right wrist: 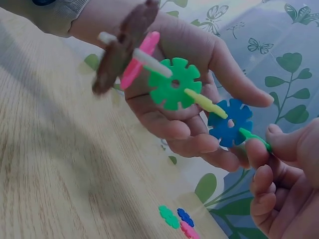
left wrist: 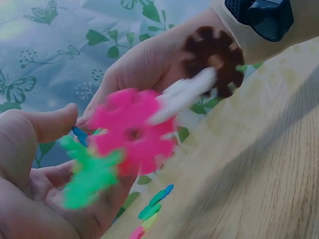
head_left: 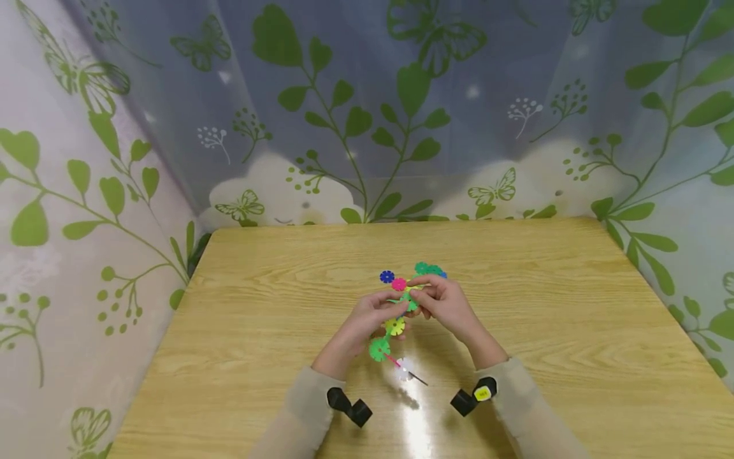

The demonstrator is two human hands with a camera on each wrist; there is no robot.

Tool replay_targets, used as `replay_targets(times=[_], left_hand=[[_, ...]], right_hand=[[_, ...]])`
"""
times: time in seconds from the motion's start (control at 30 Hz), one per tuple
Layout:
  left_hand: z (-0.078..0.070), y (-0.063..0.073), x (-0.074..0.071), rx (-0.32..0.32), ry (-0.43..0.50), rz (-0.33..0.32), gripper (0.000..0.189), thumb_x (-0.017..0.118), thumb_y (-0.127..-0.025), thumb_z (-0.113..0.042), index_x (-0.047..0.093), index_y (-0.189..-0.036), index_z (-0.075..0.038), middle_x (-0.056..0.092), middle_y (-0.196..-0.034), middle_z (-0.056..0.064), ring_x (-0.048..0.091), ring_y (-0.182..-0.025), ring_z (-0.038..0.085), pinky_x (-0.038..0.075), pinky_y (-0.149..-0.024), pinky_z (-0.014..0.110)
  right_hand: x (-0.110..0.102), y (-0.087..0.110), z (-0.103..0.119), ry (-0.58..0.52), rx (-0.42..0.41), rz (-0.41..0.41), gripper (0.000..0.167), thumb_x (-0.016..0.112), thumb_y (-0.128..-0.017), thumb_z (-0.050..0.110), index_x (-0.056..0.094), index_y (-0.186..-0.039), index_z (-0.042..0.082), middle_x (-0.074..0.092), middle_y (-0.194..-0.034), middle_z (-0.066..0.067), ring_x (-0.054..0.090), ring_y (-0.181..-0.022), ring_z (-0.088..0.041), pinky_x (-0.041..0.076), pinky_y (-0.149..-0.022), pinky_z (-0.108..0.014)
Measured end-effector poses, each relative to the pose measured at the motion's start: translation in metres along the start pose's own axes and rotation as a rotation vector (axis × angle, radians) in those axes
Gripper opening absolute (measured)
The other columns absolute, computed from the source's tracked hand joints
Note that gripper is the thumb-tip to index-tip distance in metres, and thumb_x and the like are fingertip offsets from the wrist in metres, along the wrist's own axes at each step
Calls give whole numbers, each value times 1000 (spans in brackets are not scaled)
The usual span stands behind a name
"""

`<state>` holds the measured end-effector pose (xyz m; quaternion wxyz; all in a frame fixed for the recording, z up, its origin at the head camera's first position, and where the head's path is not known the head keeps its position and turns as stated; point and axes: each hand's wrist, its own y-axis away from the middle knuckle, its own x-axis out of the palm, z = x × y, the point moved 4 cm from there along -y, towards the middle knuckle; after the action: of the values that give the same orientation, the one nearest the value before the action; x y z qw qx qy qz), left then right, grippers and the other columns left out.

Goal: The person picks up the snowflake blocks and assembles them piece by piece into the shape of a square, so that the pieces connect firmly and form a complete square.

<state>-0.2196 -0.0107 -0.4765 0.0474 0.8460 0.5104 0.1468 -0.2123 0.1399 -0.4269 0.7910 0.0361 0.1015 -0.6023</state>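
A chain of slotted plastic flower discs hangs between my hands above the table. My left hand [head_left: 364, 319] holds it near the blue disc [right wrist: 231, 124], thumb on one side and fingers behind. The right hand [head_left: 447, 306] pinches the bright green disc [right wrist: 255, 139] at the chain's upper end between thumb and forefinger. From the blue disc the chain runs down through a yellow disc [head_left: 394, 327], a larger green disc [head_left: 380, 349], a pink disc [left wrist: 132, 130] and a white disc [head_left: 404, 368] to a brown disc [left wrist: 213, 62], blurred in the wrist views.
Loose discs lie on the wooden table [head_left: 258, 357] just beyond my hands: a dark blue disc [head_left: 387, 276], a pink loose disc [head_left: 399, 284] and green loose discs [head_left: 423, 268] beside a lighter blue one. A patterned curtain [head_left: 367, 115] hangs behind the table.
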Motion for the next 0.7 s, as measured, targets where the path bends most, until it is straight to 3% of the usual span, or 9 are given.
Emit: replay_targets(times=[0.1, 0.2, 0.33, 0.43, 0.53, 0.7], left_hand=[[-2, 1, 0, 6, -82, -13, 43, 70, -85, -29, 57, -121, -9, 68, -99, 10, 61, -66, 13, 43, -47, 20], [-3, 1, 0, 16, -115, -12, 44, 71, -84, -26, 57, -123, -10, 68, -99, 11, 56, -63, 8, 36, -42, 18], [-1, 1, -2, 17, -90, -19, 46, 70, -85, -24, 55, -125, -9, 67, -98, 14, 61, -66, 11, 41, -44, 19], [0, 1, -2, 21, -33, -13, 48, 69, -85, -23, 52, -128, -8, 66, -98, 19, 65, -67, 16, 56, -53, 30], [0, 2, -3, 25, 16, 0, 52, 69, -85, -22, 49, -131, -8, 63, -102, 24, 67, -70, 21, 59, -62, 42], [2, 3, -4, 17, 33, -6, 55, 70, -84, -27, 49, -132, -9, 61, -107, 27, 68, -74, 23, 56, -52, 28]], right_hand=[[0, -2, -2, -1, 4, 10, 20, 57, -92, 3, 58, -111, -4, 59, -64, -19, 50, -53, -19, 41, -46, -18], [0, -3, -6, 8, 9, 21, 21, 57, -92, 5, 58, -111, -4, 61, -67, -22, 51, -54, -22, 42, -46, -18], [-5, -4, -9, 43, 12, 8, 19, 55, -94, 7, 59, -111, -2, 59, -69, -23, 49, -54, -20, 40, -46, -18], [-12, -4, -12, 65, 7, -21, 19, 54, -95, 7, 59, -110, -3, 58, -71, -26, 49, -55, -18, 42, -46, -20], [-21, -4, -16, 84, 11, -64, 20, 53, -95, 8, 59, -111, -4, 59, -74, -27, 51, -56, -20, 44, -47, -23], [-39, -9, -38, 149, 19, -154, 25, 55, -95, 12, 58, -110, -7, 61, -74, -24, 54, -55, -28, 47, -46, -29]])
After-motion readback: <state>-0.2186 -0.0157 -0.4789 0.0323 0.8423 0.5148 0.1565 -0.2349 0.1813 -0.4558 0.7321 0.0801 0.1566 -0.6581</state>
